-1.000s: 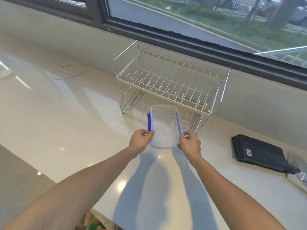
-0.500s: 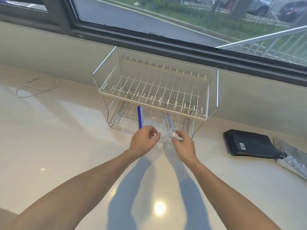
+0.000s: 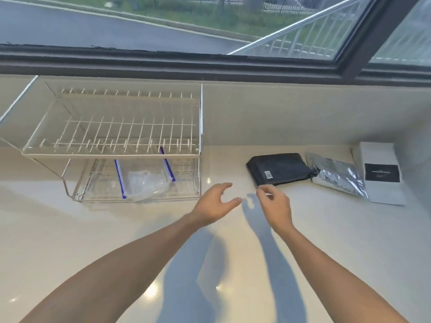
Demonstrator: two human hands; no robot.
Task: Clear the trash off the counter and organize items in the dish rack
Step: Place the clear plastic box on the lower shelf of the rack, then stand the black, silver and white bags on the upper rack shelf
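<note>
Hovering over the pale table (image 3: 70, 229) at the centre of the frame, my left hand (image 3: 215, 203) is empty, its fingers (image 3: 225, 185) curved and spread wide from the thumb. My right hand (image 3: 276, 205) hangs just right of it, also holding nothing, thumb and forefinger drawn near each other and the rest loosely curled. The two hands are close but apart, and both are clear of the table surface as far as I can tell.

The wire dish rack (image 3: 112, 141) stands in the left half of the frame, against the wall under the window (image 3: 210, 26). Its upper tier is bare wire. On the lower tier lies the clear plastic container (image 3: 144, 180) with blue clips along its two long sides, flat on the wires, its near end reaching the rack's front edge.

At the right of the frame, near the wall, a black pouch (image 3: 277, 167) with a barcode label lies flat on the table. A silver foil bag (image 3: 338, 177) touches its right end, and a white box (image 3: 379, 171) with a black label sits just beside that.
</note>
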